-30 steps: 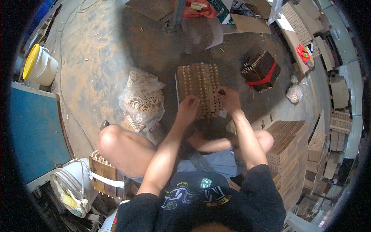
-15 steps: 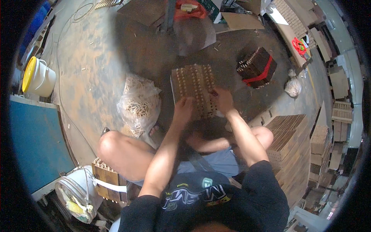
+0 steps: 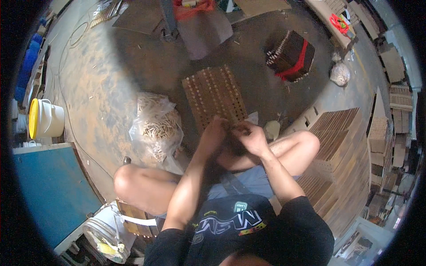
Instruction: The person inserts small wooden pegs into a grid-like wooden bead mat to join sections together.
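Fingers of the left hand (image 3: 214, 134) are bent inward and those of the right hand (image 3: 254, 139) are curled, thumb and forefinger drawn near each other; the two sets of fingertips come close together in front of the person, but blur and shadow there are such that I cannot tell whether either hand pinches something or is merely closed. Both hands are at the near end of a wooden block (image 3: 205, 92), which lies ahead of the crossed legs with its top set in lengthwise rows of pale pegs (image 3: 217, 86); dark holes show toward the near end. Just left of the block, a clear plastic bag (image 3: 172, 145) slumps on the floor (image 3: 91, 111), filled with loose wooden dowels (image 3: 160, 127). Farther left stands a white bucket (image 3: 52, 119) with a yellow lid (image 3: 33, 118) on it, its contents hidden. To the right, well apart from the hands, a small clear bag (image 3: 340, 75) holds something pale. Ahead on the right is a dark wooden bundle (image 3: 286, 57) wrapped with a red strap (image 3: 296, 68).
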A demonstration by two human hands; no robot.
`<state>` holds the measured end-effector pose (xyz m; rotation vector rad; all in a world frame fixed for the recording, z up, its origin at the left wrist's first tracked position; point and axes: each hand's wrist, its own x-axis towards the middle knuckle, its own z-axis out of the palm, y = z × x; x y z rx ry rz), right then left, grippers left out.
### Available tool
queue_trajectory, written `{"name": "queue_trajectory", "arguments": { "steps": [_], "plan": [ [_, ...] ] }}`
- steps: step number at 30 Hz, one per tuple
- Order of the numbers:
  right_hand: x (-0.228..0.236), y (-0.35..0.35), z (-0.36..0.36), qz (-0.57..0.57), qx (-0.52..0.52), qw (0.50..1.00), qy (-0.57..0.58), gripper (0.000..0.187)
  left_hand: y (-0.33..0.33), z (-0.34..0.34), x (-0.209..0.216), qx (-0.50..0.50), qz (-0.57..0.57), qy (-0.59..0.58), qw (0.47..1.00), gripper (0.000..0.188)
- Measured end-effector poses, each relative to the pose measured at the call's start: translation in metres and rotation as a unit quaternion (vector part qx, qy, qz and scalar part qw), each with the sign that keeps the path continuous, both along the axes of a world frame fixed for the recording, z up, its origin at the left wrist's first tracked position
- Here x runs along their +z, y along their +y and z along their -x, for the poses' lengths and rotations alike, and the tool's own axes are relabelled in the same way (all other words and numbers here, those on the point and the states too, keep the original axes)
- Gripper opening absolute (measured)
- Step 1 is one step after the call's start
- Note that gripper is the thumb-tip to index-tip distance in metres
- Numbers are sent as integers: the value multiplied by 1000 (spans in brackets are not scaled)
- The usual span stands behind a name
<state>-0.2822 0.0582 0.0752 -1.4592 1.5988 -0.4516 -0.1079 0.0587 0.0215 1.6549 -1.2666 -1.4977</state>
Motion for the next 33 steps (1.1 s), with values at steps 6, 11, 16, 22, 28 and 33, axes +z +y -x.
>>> {"name": "queue_trajectory", "arguments": {
  "steps": [6, 11, 16, 22, 28, 33],
  "plan": [
    [-14, 9, -5, 19, 103, 994, 5, 33, 7, 15, 24, -35, -120, 100, 987, 60],
    [-7, 0, 0, -23, 94, 995, 8, 29, 9, 19, 19, -67, -78, 46, 994, 61],
    [-22, -8, 6, -63, 98, 992, -40, 24, 9, 22, 5, -35, -71, 99, 992, 63],
    [-19, -16, 4, -46, 76, 991, -100, 24, -2, 23, 11, -6, -64, 175, 982, 67],
    [3, -27, -8, -13, 76, 990, -121, 23, -10, 22, 29, 6, -41, 193, 980, 68],
    [-17, -25, 3, 36, 108, 990, -81, 19, -9, 22, 37, 45, -66, 268, 960, 68]
  ]
}}
